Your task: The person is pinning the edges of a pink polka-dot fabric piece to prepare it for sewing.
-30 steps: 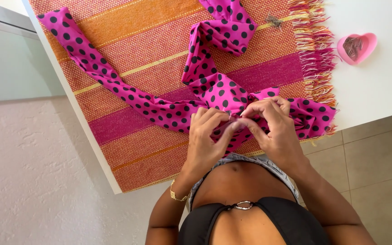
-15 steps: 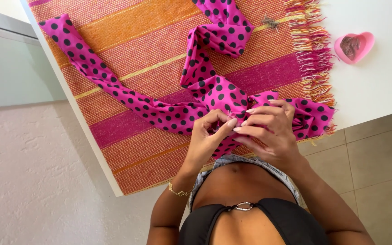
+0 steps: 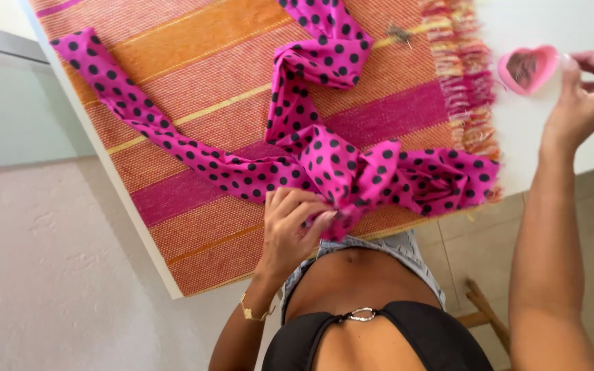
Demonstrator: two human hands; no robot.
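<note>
Pink polka-dot fabric (image 3: 324,161) lies bunched on a striped woven mat (image 3: 201,75) at the table's near edge. The left hand (image 3: 293,223) stays pinched on its fold; the right hand (image 3: 586,89) has left it, fingers loosely apart near a pink heart-shaped dish (image 3: 525,67).

striped fringed mat (image 3: 194,75) | white table (image 3: 551,130) | wooden stool (image 3: 482,312)
</note>
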